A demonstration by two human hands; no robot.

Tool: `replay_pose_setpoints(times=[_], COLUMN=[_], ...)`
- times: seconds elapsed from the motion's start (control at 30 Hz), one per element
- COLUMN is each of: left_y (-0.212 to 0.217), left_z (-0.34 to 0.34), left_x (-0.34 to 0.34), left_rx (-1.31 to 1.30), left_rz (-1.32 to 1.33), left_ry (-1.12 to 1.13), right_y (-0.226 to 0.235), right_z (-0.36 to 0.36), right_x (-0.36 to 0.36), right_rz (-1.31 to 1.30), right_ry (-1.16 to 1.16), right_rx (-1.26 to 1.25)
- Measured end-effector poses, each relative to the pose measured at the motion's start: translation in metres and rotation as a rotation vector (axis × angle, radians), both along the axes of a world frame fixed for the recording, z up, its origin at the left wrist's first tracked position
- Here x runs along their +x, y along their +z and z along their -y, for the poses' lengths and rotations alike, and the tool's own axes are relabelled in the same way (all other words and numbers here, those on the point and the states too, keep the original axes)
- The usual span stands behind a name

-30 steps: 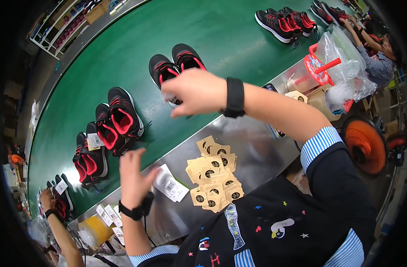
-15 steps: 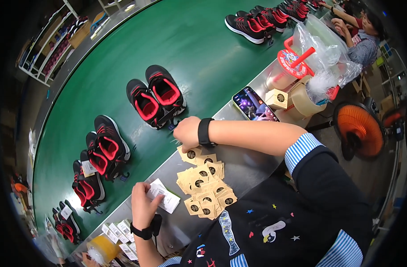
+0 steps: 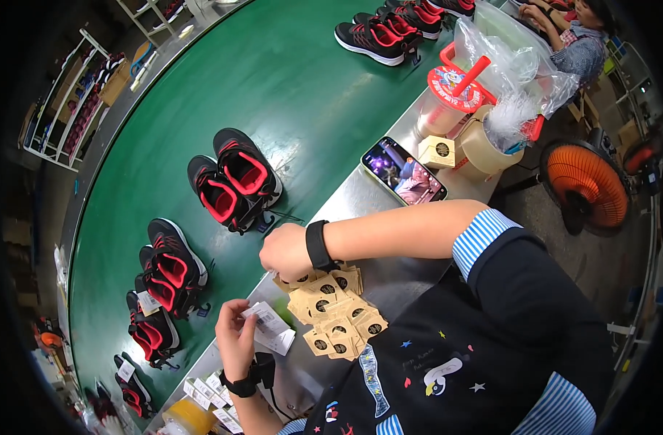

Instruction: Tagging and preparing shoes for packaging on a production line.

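Observation:
My left hand (image 3: 233, 335) pinches the edge of a small stack of white paper labels (image 3: 273, 332) lying on the metal ledge. My right hand (image 3: 286, 250) is closed, knuckles up, at the far end of a spread pile of tan paper tags (image 3: 339, 313) with round black prints. Its fingertips are hidden, so what they grip cannot be made out. Just beyond that hand, a pair of black-and-red sneakers (image 3: 235, 177) stands on the green belt. Another such pair (image 3: 173, 267) is on the belt farther left.
A phone (image 3: 402, 171), a tan box (image 3: 437, 151) and a lidded cup (image 3: 442, 101) with a red straw stand along the ledge. Bundled labels (image 3: 208, 395) lie at lower left. An orange-lit fan heater (image 3: 585, 190) is at right. A co-worker (image 3: 582, 51) sits at the far right.
My right hand has come nearer to me and leftward, now covering the farthest tan tags. My left hand stays on the white labels. The whole view has shifted slightly.

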State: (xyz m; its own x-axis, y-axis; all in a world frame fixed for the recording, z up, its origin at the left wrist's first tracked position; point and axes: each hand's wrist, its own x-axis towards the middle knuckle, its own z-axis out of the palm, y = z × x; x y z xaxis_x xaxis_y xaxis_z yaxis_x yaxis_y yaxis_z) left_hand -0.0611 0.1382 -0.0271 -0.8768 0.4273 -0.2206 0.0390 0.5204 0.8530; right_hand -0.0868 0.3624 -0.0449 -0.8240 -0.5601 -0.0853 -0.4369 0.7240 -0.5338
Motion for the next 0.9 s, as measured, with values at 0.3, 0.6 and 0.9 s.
replay_pose_setpoints(times=[0.3,0.6,0.9], left_y=[0.007,0.004,0.001], left_z=[-0.031,-0.043,-0.044], left_x=[-0.009,-0.013,-0.014], left_rx=[0.190,0.389,0.320], left_rz=[-0.218,-0.151,-0.188], left_ry=[-0.051,0.127,0.155], right_y=[0.018,0.037,0.028], right_z=[0.009,-0.006,-0.005], right_x=[0.004,0.014,0.019], right_rz=[-0.094,-0.009,0.144], right_ry=[-0.114,-0.315,-0.333], right_rx=[-0.243,-0.735,-1.006])
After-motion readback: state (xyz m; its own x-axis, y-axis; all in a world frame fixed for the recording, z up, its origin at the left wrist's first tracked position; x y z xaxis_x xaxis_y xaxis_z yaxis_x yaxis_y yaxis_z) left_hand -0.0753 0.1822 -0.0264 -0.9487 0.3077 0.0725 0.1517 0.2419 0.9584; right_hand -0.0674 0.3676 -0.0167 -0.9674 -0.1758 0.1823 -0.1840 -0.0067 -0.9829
